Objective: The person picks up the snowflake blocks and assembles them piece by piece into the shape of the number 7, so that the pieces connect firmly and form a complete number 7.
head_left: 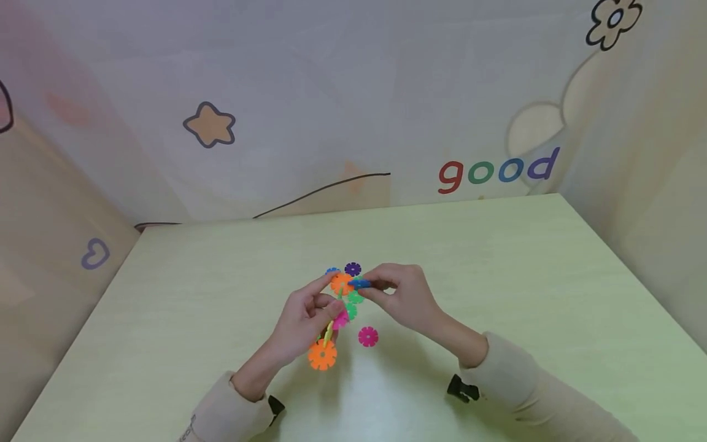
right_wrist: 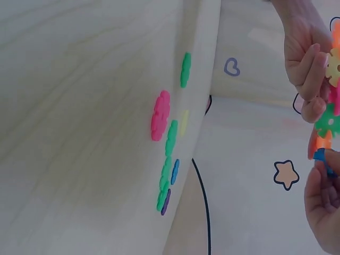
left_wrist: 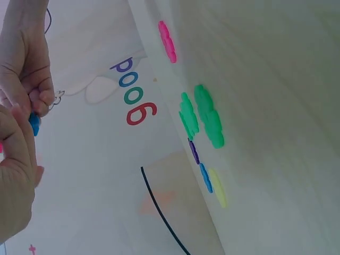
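Note:
My left hand [head_left: 327,302] grips a chain of joined plastic snowflake discs [head_left: 338,319] above the table; it runs from an orange disc [head_left: 340,283] at the top, past pink and yellow ones, to an orange disc [head_left: 322,355] hanging below. My right hand [head_left: 377,285] pinches a blue disc [head_left: 360,283] against the top orange disc. The right wrist view shows the blue disc [right_wrist: 321,155] at the orange one [right_wrist: 320,142], with green [right_wrist: 329,119] and yellow [right_wrist: 334,66] discs above it. The left wrist view catches the blue disc [left_wrist: 34,125] between both hands.
Loose discs lie on the pale green table [head_left: 497,276]: a pink one [head_left: 367,336] near my right hand, a purple one [head_left: 352,269] and a blue one [head_left: 332,271] behind the hands. Green discs [left_wrist: 208,116] and a yellow disc [left_wrist: 218,187] lie there too. Patterned walls close three sides.

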The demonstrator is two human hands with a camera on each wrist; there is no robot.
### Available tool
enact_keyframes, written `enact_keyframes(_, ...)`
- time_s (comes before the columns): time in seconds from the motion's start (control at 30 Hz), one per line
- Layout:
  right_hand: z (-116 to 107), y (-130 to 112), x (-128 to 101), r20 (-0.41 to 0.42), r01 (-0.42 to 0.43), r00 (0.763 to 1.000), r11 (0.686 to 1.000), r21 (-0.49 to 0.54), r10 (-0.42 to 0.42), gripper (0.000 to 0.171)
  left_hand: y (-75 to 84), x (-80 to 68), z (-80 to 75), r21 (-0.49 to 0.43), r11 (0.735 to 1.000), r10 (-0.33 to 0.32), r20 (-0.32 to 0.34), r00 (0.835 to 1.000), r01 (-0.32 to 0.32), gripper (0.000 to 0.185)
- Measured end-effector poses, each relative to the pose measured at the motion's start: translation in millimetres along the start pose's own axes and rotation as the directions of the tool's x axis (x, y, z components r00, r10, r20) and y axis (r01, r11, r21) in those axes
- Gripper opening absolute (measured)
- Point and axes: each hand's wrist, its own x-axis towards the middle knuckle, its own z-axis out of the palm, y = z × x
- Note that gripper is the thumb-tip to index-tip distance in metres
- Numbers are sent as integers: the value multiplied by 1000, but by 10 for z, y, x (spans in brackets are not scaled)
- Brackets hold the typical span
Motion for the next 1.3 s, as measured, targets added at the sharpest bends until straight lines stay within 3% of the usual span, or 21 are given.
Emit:
enact_keyframes(0.2, -40, 53, -10, 57, -149, 987, 989, -3, 149, 23, 27, -22, -35, -25, 998, -58, -130, 990, 55, 54)
enact_keyframes(0.57, -90, 109, -44, 157, -311, 939, 950, 8, 306, 19, 15, -53, -116, -40, 998, -56, -169, 984, 50, 54)
enact_keyframes(0.77, -106, 194, -64, 259, -360, 900, 933, -13, 351, 27, 23, -56, -150, -33, 998, -54, -173, 983, 49, 53)
enact_keyframes(1.0, -71, 332, -54, 397, -341, 852, 937, -72, 340, 38, 23, -46, -170, -73, 996, -60, -164, 985, 49, 52)
enact_keyframes(1.3, 57, 475, -116, 446, -370, 798, 913, -170, 406, 38, 45, -47, -223, -70, 996, -65, -164, 984, 54, 53)
